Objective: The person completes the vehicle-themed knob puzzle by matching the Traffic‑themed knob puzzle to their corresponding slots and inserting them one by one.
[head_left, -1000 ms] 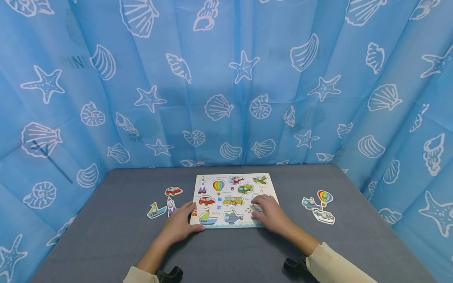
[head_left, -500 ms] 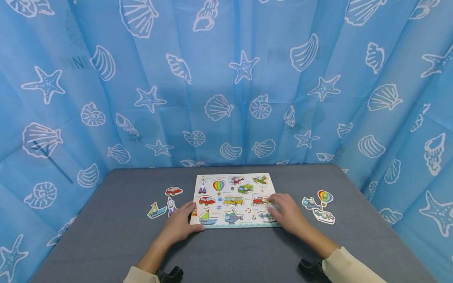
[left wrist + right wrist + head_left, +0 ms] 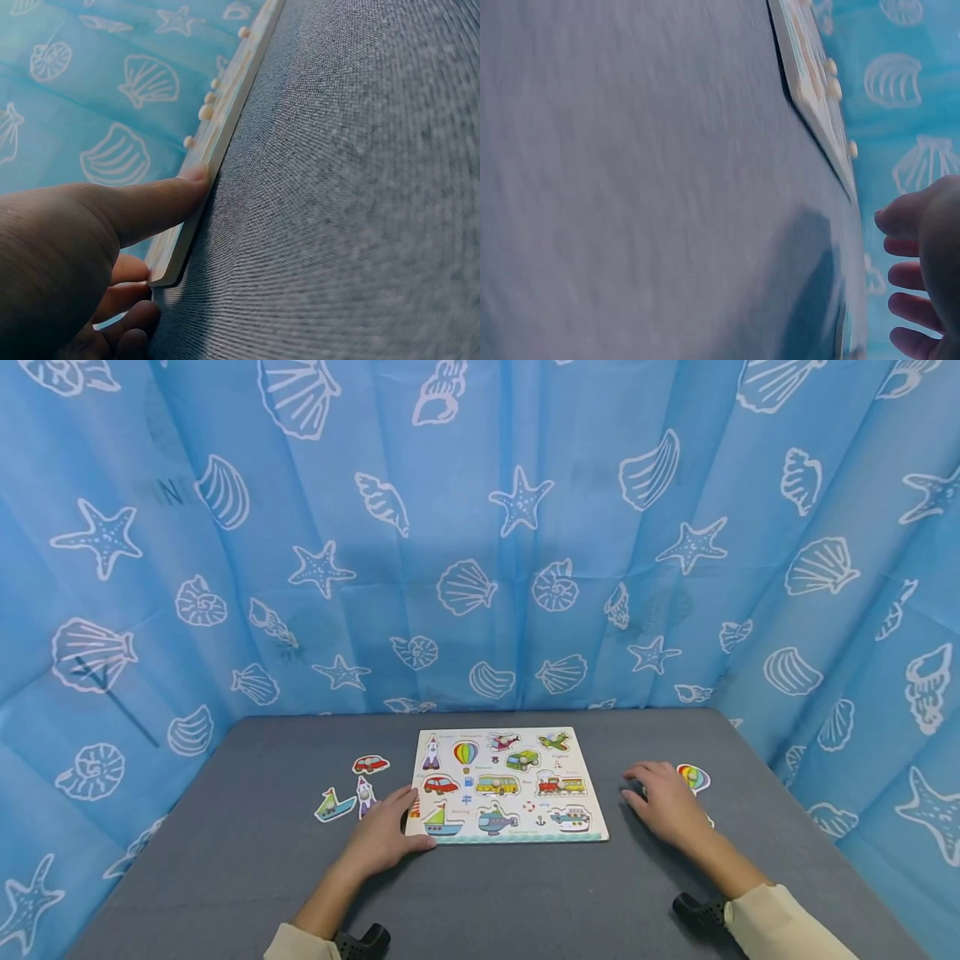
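Left hand [image 3: 382,833] holds near-left corner of vehicle peg-puzzle board [image 3: 517,839], flat on gray surface [image 3: 517,902], between thumb and fingers. Right hand [image 3: 665,803], fingers slightly bent and empty, hovers beside hot-air-balloon piece [image 3: 697,777]; low wrist sweep could knock it aside, left-hand tug could skew board.

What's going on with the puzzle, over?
Left hand grips board corner. Right hand beside board, empty. Board on table. Right hand partly hides loose pieces.
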`<move>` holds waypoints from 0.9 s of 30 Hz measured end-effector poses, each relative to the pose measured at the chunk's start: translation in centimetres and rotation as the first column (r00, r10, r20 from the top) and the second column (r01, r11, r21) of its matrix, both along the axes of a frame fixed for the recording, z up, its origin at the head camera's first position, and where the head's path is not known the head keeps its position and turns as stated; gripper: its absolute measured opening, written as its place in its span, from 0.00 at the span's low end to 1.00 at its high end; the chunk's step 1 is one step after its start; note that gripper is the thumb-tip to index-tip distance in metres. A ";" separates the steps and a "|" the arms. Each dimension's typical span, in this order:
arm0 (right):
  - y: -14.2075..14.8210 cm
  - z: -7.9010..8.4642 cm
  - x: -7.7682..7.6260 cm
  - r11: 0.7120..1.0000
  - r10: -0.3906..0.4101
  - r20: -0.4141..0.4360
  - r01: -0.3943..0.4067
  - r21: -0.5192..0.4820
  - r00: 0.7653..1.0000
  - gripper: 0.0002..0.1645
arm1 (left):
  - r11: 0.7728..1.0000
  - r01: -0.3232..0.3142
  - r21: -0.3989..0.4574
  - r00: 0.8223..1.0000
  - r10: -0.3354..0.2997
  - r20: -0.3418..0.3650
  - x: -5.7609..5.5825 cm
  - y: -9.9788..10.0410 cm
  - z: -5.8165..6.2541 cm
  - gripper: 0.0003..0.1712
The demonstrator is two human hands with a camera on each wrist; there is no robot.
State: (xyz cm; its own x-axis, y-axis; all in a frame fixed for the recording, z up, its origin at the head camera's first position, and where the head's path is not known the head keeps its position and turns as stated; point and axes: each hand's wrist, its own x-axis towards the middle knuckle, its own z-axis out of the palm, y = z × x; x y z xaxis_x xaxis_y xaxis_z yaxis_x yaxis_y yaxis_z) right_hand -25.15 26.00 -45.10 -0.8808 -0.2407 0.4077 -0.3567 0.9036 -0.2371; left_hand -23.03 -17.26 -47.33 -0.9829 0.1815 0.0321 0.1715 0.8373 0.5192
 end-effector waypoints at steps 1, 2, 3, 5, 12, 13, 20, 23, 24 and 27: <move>0.4 -0.1 -0.1 1.000 -0.008 -0.008 0.008 0.005 1.000 0.13 | 1.000 0.001 -0.001 1.000 -0.001 -0.001 0.0 0.0 0.0 0.51; 0.8 -0.1 -0.2 1.000 -0.012 -0.018 0.013 0.005 1.000 0.13 | 1.000 0.001 -0.002 1.000 -0.001 0.001 0.0 0.0 0.0 0.51; 1.2 -0.2 -0.3 1.000 -0.015 -0.031 0.016 0.006 0.999 0.13 | 1.000 0.001 -0.003 1.000 -0.001 0.003 0.0 0.0 0.0 0.51; 1.9 -0.3 -0.4 1.000 -0.031 -0.050 0.031 0.004 0.998 0.12 | 1.000 0.002 -0.007 1.000 -0.002 0.006 0.0 0.0 -0.1 0.51; 3.2 -0.1 -0.2 0.990 -0.137 0.011 0.136 0.045 0.991 0.11 | 1.000 -0.002 -0.014 1.000 0.002 0.011 0.0 0.1 -0.2 0.52; 3.4 -0.1 -0.2 0.987 -0.153 0.029 0.151 0.053 0.988 0.11 | 1.000 -0.002 -0.015 1.000 0.003 0.012 0.0 0.1 -0.2 0.52; 4.5 -0.2 0.0 0.975 -0.213 0.100 0.205 0.084 0.972 0.09 | 1.000 0.005 -0.008 1.000 -0.005 0.008 0.0 0.2 -0.2 0.51; 4.3 -0.4 -0.1 0.975 -0.212 0.093 0.205 0.082 0.973 0.09 | 1.000 0.001 -0.005 1.000 -0.001 0.002 0.0 0.1 -0.1 0.51; 4.3 -0.4 -0.2 0.975 -0.213 0.096 0.205 0.081 0.972 0.09 | 1.000 0.002 -0.006 1.000 -0.002 -0.001 0.0 0.1 -0.1 0.51; 4.1 -0.5 -0.3 0.975 -0.214 0.109 0.207 0.074 0.971 0.07 | 1.000 0.003 -0.012 1.000 -0.003 -0.005 0.0 0.0 -0.1 0.51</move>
State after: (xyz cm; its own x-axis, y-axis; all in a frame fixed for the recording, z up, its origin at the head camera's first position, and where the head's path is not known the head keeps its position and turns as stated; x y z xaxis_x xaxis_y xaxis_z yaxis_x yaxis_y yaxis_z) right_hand -25.44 30.12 -45.57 -0.9546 -0.0661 0.2905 -0.1301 0.9697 -0.2068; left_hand -23.04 -17.21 -47.41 -0.9822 0.1848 0.0345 0.1765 0.8427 0.5086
